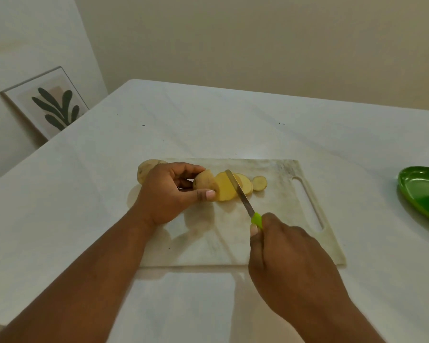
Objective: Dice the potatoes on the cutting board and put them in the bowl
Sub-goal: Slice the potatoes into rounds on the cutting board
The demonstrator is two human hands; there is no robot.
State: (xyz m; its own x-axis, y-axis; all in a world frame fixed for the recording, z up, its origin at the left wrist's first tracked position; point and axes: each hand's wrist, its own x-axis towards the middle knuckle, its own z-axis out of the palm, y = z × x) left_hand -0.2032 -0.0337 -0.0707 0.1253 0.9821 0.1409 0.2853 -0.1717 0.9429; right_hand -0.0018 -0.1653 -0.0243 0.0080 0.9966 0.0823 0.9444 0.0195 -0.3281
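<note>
The potato [204, 182] being cut lies on the cutting board [278, 219], partly sliced into rounds; a few slices [245, 184] lean just beside its cut face, none yet diced; the left hand [167, 194] curls its fingers [206, 195] round the uncut end; the right hand [286, 263] grips the knife [240, 194], blade at the slices; a second potato [145, 170] waits whole behind the left hand; the green bowl [416, 191] sits well apart on the surface [84, 194], no potato visible in it; most of the task seems left.
</note>
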